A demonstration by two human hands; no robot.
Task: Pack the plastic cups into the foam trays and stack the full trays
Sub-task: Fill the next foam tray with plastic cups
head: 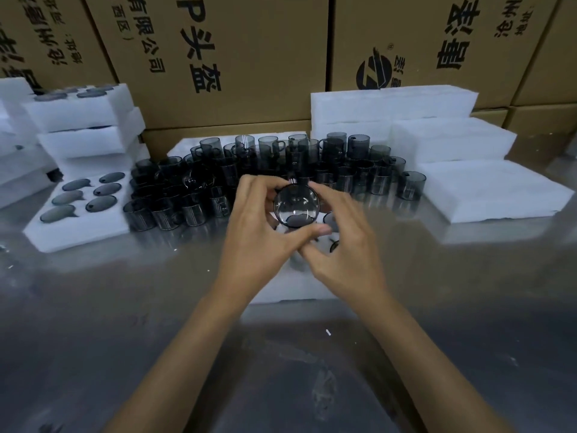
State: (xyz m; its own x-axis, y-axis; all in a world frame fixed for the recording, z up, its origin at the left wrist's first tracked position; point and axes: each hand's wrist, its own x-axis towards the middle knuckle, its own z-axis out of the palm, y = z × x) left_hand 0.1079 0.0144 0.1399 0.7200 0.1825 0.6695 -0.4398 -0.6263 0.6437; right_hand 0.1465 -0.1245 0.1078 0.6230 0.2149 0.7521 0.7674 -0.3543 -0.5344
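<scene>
Wall of printed cardboard boxes (237,57) along the far side, a shiny metal table (125,339) in front of it. Near half of the table bare, giving open room around both forearms. Crowd of dark see-through cups (281,170) at the middle far part, packed rim to rim from left to right. Filled foam tray (78,232) at the left, just beside the crowd, six cups sunk in its holes, its near edge well back from the near table edge. Stack of filled trays (90,120) behind it at far left. Piles of plain white foam sheets (437,145) at the right, the lowest one (496,195) reaching furthest toward the near side. Another foam tray (281,292) flat at the centre, mostly hidden under the hands, only its near edge plain. One cup (296,206) held up above that tray, open mouth facing the camera. Left hand (265,232) curled round its left side, thumb under the rim. Right hand (346,242) touching its right side with bent fingers, grip partly hidden.
</scene>
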